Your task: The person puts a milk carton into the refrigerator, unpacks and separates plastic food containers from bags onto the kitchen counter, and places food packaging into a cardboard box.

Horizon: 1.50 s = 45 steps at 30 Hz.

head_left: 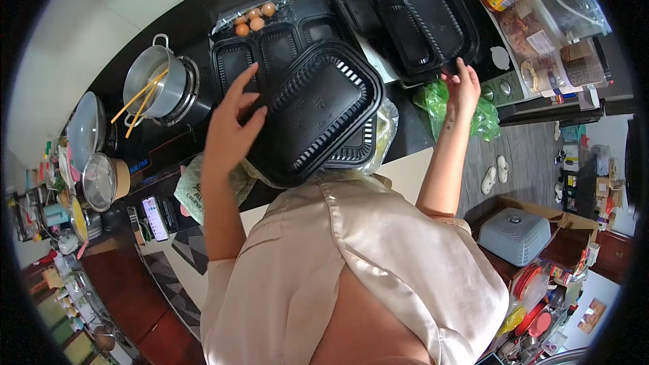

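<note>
My left hand (236,122) is open, fingers spread, beside the left edge of a large black plastic food tray (318,111). This tray lies tilted near my body, over another black tray (355,145) partly hidden in clear plastic wrapping. My right hand (464,89) has its fingers closed at the near corner of a black plastic container (439,17) at the back right. That container overlaps other black containers (362,7). Between my hands and the wall sits a black compartment tray (278,47), partly covered by the large tray.
Several eggs (257,23) sit in a clear carton at the back. A pot (154,81) with chopsticks stands on the stove at left. A green plastic bag (483,118) lies below my right hand. Jars and tubs (534,27) stand at right; a phone (155,218) lies at left.
</note>
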### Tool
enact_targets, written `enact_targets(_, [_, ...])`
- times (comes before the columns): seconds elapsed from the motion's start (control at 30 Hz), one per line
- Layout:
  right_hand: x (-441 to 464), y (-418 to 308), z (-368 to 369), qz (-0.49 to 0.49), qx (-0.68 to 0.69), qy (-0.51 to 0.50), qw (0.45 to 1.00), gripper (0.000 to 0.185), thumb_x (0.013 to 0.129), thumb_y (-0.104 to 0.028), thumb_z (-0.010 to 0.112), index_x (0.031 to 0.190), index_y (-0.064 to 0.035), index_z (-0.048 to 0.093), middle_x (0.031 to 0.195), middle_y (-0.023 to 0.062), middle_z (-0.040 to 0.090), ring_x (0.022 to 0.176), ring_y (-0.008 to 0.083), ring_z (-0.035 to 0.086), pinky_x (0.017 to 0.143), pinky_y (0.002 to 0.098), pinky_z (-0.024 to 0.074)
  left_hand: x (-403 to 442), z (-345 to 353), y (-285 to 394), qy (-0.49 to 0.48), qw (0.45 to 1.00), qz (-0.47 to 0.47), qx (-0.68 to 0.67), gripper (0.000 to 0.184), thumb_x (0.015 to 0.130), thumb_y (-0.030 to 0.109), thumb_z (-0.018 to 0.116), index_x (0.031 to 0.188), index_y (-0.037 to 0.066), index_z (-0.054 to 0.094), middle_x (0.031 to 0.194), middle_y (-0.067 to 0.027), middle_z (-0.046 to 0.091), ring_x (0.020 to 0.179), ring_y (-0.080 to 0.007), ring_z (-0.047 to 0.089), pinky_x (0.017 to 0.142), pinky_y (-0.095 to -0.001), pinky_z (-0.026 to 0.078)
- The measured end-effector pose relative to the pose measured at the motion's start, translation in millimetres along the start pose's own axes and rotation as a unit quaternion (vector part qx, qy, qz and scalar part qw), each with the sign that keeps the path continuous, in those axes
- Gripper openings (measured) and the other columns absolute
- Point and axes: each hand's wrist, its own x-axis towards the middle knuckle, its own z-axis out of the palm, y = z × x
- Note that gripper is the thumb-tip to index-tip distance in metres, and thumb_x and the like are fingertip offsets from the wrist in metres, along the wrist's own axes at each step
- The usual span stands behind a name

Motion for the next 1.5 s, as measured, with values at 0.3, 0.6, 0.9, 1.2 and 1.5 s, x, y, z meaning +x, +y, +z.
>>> enact_targets(0.3, [17, -1, -48, 0.008, 0.039, -0.001, 0.999, 0.015, 0.085, -0.013, 0.067, 0.088, -0.0075, 0.054, 0.08, 0.004, 0.063, 0.066, 0.0163, 0.063, 0.06, 0.0341, 0.0538, 24, -13, 40, 0.017, 0.952, 0.263, 0.156, 0.023, 0.073, 0.004, 0.067, 0.095, 0.005, 0.061, 0.113, -0.0101, 0.061, 0.101, -0.0262, 0.059, 0.088, -0.0377, 0.046])
enact_targets(0.6, [74, -29, -87, -0.01, 0.053, 0.042, 0.998, 0.028, 0.082, -0.013, 0.072, 0.103, -0.0061, 0.055, 0.094, 0.0047, 0.064, 0.085, 0.0174, 0.062, 0.073, 0.0366, 0.0494, -35, 15, 27, -0.183, 0.85, 0.397, 0.294, 0.032, 0.067, 0.02, 0.075, 0.088, 0.01, 0.053, 0.128, -0.0122, 0.05, 0.12, -0.0312, 0.047, 0.106, -0.0553, 0.029])
enact_targets(0.9, [65, -45, 8, -0.017, -0.018, -0.1, 0.995, 0.047, 0.081, -0.019, 0.073, 0.117, 0.0049, 0.054, 0.107, 0.0121, 0.064, 0.102, 0.0192, 0.059, 0.086, 0.0307, 0.0456, -36, 24, 1, -0.142, 0.882, 0.347, 0.287, 0.048, 0.078, 0.038, 0.066, 0.118, 0.014, 0.057, 0.125, -0.0105, 0.052, 0.119, -0.0299, 0.047, 0.104, -0.055, 0.03])
enact_targets(1.2, [-44, -41, 121, -0.061, -0.208, -0.372, 0.903, 0.023, 0.078, -0.022, 0.074, 0.09, -0.0032, 0.07, 0.081, -0.0012, 0.065, 0.074, 0.0067, 0.056, 0.069, 0.022, 0.0434, 10, 33, 25, -0.135, 0.949, 0.055, -0.28, 0.039, 0.088, 0.025, 0.062, 0.12, 0.005, 0.055, 0.107, -0.01, 0.064, 0.098, -0.0179, 0.06, 0.093, -0.035, 0.042])
enact_targets(1.5, [84, 47, 77, -0.204, -0.597, -0.051, 0.774, 0.062, 0.074, -0.052, 0.069, 0.114, -0.0057, 0.063, 0.115, 0.0184, 0.062, 0.109, 0.0304, 0.058, 0.094, 0.0375, 0.0451, 125, 41, -7, -0.043, 0.929, -0.053, -0.363, 0.028, 0.089, 0.018, 0.06, 0.108, -0.003, 0.06, 0.098, -0.0087, 0.065, 0.084, -0.0144, 0.062, 0.076, -0.0275, 0.048])
